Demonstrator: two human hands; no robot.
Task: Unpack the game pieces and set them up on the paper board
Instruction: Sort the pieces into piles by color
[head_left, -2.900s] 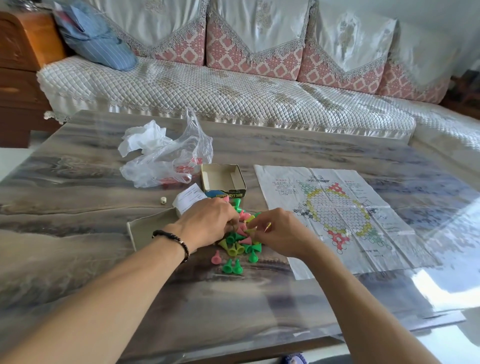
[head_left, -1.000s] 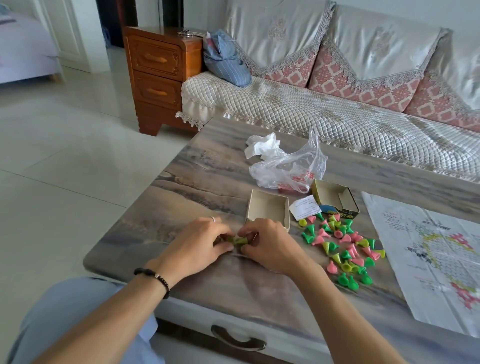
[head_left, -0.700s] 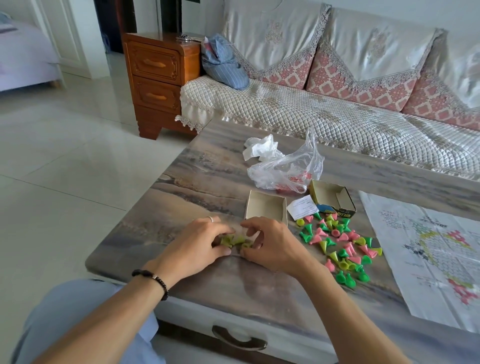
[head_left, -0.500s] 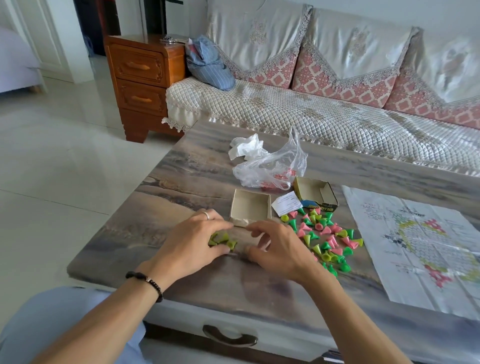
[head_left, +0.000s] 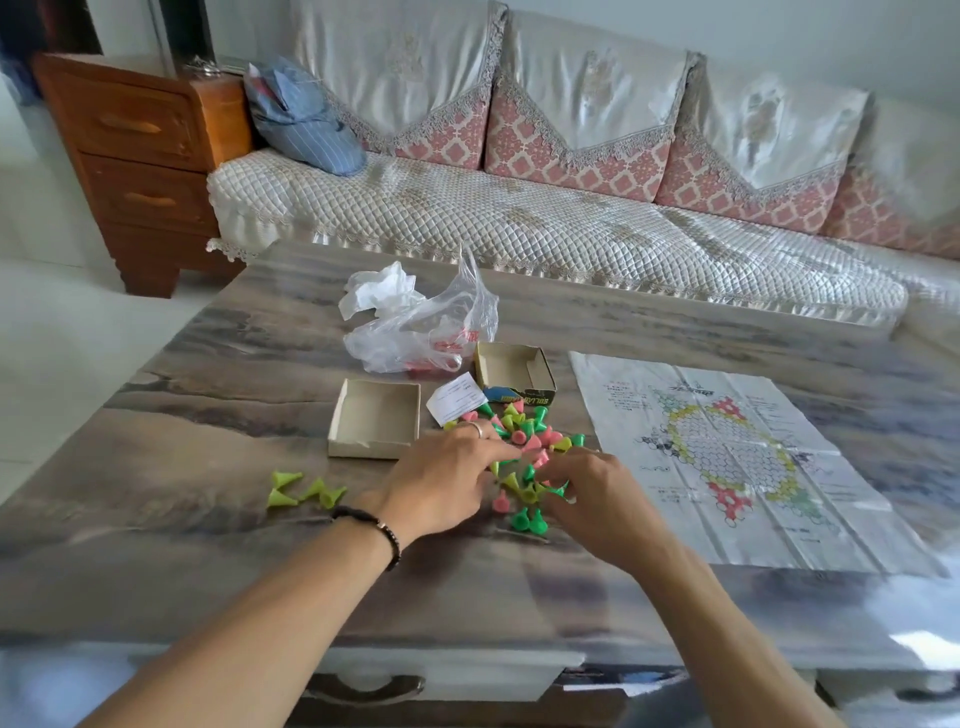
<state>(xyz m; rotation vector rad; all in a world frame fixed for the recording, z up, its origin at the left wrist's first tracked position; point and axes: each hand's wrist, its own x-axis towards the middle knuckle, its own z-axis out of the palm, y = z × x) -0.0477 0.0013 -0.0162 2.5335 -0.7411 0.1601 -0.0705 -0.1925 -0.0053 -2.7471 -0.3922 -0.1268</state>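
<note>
Both grips work in the pile (head_left: 524, 452) of pink, green and yellow cones on the bench (head_left: 208, 545). Left hand (head_left: 441, 483) lies palm down with fingers spread over the pile's near edge; what it pinches, if anything, I cannot tell. Right hand (head_left: 592, 499) has fingers curled among the cones, grip also unclear. Four yellow cones (head_left: 301, 491) lie apart to the left. An open tray (head_left: 375, 418) and box (head_left: 514, 371) sit just behind the pile. Paper board (head_left: 727, 457) lies flat to the right, bare of pieces.
</note>
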